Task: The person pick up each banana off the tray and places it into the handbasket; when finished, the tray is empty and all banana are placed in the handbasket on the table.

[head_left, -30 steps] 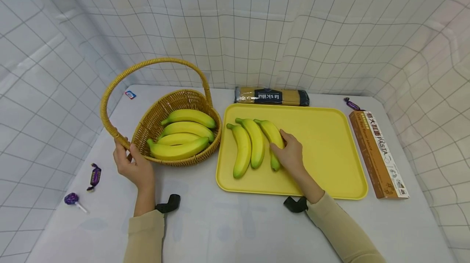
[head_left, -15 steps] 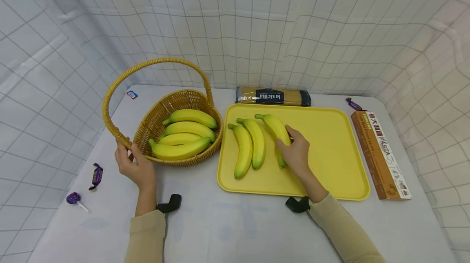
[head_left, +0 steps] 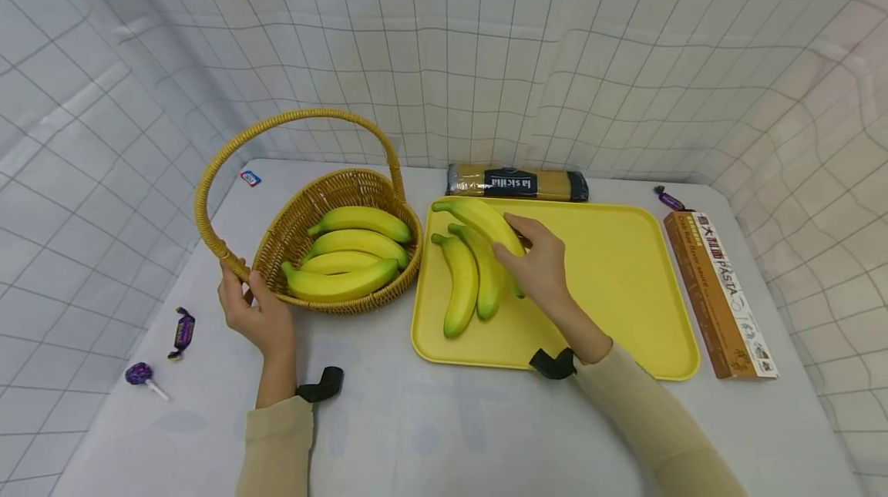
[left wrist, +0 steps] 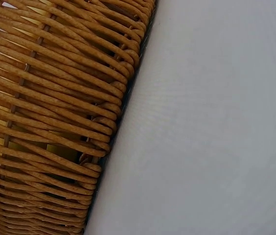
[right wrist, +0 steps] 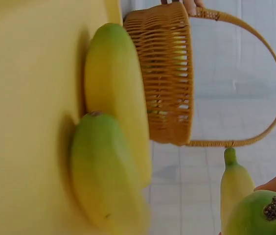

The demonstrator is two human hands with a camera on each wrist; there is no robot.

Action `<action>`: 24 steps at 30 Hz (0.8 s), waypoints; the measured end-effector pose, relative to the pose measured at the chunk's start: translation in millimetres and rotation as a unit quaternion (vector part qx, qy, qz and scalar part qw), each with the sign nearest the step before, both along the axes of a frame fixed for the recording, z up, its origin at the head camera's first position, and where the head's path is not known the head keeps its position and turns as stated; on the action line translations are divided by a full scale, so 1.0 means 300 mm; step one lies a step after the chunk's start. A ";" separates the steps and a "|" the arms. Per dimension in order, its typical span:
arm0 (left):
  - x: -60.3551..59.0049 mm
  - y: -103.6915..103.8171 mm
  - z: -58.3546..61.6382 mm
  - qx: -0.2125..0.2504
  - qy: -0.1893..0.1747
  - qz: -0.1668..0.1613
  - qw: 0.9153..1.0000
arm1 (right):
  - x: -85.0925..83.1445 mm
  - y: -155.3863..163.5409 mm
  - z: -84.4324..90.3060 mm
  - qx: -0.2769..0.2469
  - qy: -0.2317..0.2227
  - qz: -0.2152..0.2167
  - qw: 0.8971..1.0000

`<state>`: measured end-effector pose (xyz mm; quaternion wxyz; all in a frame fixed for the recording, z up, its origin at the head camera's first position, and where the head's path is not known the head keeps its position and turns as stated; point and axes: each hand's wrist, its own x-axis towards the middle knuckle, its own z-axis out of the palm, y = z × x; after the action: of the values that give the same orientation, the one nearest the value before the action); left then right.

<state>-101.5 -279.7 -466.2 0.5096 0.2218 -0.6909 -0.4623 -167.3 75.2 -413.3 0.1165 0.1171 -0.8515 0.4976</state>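
Banana [head_left: 480, 219] is gripped between the thumb and fingers of the right hand [head_left: 537, 264], raised above the tray, stem end directed left and away from the person. White table [head_left: 416, 439] extends beneath and around this grip. Yellow tray [head_left: 613, 293] lies directly under the grip, its bare portion mainly to the right. Wicker basket [head_left: 380, 299] stands left of the grip, just beside the tray, its arched handle [head_left: 315, 113] upright; the left hand [head_left: 257, 312] holds the near foot of that handle at the rim. Pasta box [head_left: 721, 294] lies right of the grip, beyond the tray's right edge. Spaghetti pack [head_left: 516, 183] lies beyond the grip, along the tray's far edge. Two tray bananas [head_left: 461, 287] lie side by side, left of the grip; the held fruit partly covers the nearer one in the head view. Four basket bananas [head_left: 357, 241] rest inside the wicker, farther left. Lollipop [head_left: 139, 374] and wrapped candy [head_left: 183, 333] lie well left of the grip, nearer the person. Second candy [head_left: 669, 199] lies far right, behind the box. Small packet [head_left: 250, 178] lies far left, behind the basket.
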 end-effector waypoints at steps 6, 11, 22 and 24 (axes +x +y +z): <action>0.001 -0.001 0.001 -0.002 0.002 0.000 1.000 | -0.028 -0.126 0.051 0.022 0.033 0.059 0.997; -0.003 0.000 -0.001 -0.001 0.007 -0.001 1.000 | -0.061 -0.240 0.066 0.039 0.045 0.105 0.993; 0.000 0.003 0.004 -0.001 0.006 -0.007 1.000 | -0.151 -0.462 0.077 0.089 0.035 0.178 0.979; 0.000 0.001 0.005 0.001 0.006 -0.005 1.000 | -0.167 -0.496 0.081 0.099 0.032 0.189 0.976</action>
<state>-101.5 -279.3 -464.8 0.5114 0.2161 -0.6885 -0.4666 -217.4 -73.6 -389.1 0.0351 0.3030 -0.8547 0.4200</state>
